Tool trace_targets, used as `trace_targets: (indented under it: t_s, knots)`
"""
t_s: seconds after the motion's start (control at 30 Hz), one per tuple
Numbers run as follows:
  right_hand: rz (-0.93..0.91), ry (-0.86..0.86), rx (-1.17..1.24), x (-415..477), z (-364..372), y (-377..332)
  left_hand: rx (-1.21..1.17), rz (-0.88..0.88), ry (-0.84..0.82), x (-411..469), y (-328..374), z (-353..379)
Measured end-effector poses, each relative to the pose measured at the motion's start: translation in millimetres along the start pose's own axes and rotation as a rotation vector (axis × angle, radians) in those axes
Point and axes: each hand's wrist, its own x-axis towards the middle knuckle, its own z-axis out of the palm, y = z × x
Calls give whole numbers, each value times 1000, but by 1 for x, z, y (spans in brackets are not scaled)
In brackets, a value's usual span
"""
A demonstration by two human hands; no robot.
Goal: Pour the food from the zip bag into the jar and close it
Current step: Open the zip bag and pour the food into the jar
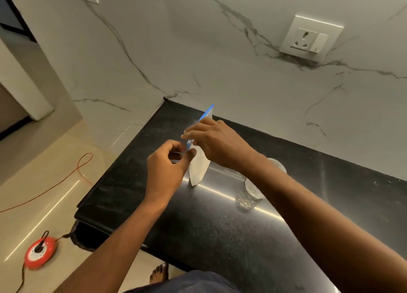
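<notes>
The bag (pixel 199 169) stands at mid-frame with its lower end seemingly resting on the counter (pixel 136 182) and its zip (pixel 207 113) uppermost, likely so nothing spills while the seal is worked. The left hand (pixel 167 162) pinches the bag's near top corner with curled fingers. The right hand (pixel 217 142) reaches over the top and pinches the blue zip, a grip that looks set to pull the mouth apart. The bag sits between the hands, touching both. The jar (pixel 247 199) waits right of centre, near the bag, partly behind the right forearm.
</notes>
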Motion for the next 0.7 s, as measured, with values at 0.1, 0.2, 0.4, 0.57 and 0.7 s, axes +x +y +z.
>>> trace_targets:
  t_s: [0.1,0.2,0.4,0.57,0.7]
  knots:
    - [-86,-47,-80,9,-5,2,29,27,2,2,-6,-2]
    - [-144,-79,-114,13,-14,5,40,59,10,2,-10,-3]
    - [-197,-177,-170,20,-28,8,91,157,60,4,-10,-4]
    - [-184,-163,-187,23,-30,18,149,222,78,7,-7,-6]
    - [-145,-155,-205,26,-28,39,159,241,83,3,-6,-6]
